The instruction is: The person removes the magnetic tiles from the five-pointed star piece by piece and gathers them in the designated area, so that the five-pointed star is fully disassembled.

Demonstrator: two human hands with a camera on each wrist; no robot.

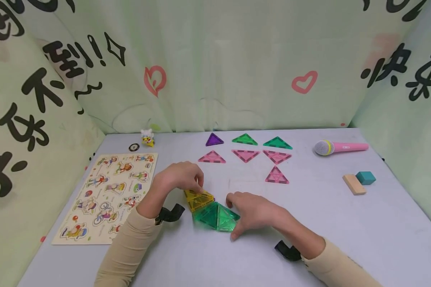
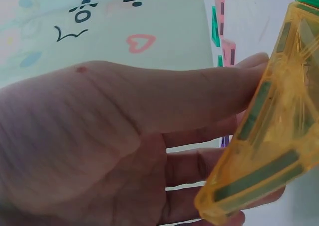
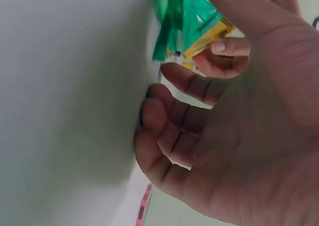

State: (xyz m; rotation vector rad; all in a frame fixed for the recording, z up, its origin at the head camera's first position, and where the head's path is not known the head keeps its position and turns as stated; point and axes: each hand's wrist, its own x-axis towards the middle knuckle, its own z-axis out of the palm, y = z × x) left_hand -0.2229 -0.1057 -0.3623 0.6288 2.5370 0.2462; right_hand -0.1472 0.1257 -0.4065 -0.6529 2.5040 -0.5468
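Yellow triangular magnetic tiles [image 1: 198, 199] and green triangular magnetic tiles [image 1: 215, 217] stand joined together on the table, the green on the near right side. My left hand [image 1: 181, 177] pinches the yellow part at its upper edge. In the left wrist view the thumb lies along one side of the yellow tile [image 2: 269, 131], with fingers behind it. My right hand [image 1: 255, 213] is spread at the right end of the green tiles, index finger behind and thumb in front. The right wrist view shows the thumb overlapping the green tiles [image 3: 197, 16], with the other fingertips at the tabletop.
Loose triangular tiles, including a purple one [image 1: 214, 139], green ones [image 1: 245, 139] and pink ones [image 1: 277, 175], lie farther back. A picture board [image 1: 105, 199] lies left. A small figurine [image 1: 147, 137], black ring [image 1: 134, 147], pink microphone [image 1: 344, 147], and wooden [image 1: 354, 185] and teal blocks [image 1: 365, 177] surround.
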